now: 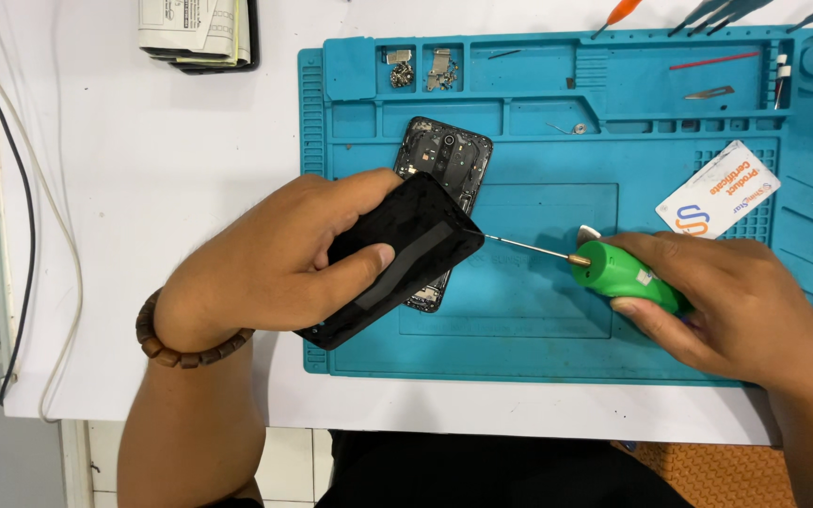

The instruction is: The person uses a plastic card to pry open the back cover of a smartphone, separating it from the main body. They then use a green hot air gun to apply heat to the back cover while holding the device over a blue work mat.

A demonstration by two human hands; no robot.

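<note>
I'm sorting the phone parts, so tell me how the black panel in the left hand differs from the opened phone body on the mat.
The black panel is lifted and tilted, gripped by the left hand; the phone body lies flat on the blue mat. The panel shows a smooth glossy face; the body shows exposed internal parts. The panel partly covers the body. Both are dark.

There is a single view, from a camera worn on the person's head. It looks almost straight down and a little forward onto the white surface (143,188), from close range, about as far off as the person's own arms reach. Both hands sit near the middle of the frame, the left hand (275,263) to the left and the right hand (745,301) to the right. The blue mat (538,348) fills the frame beyond and beneath the hands, while the near edge of the surface runs below the wrists.
</note>
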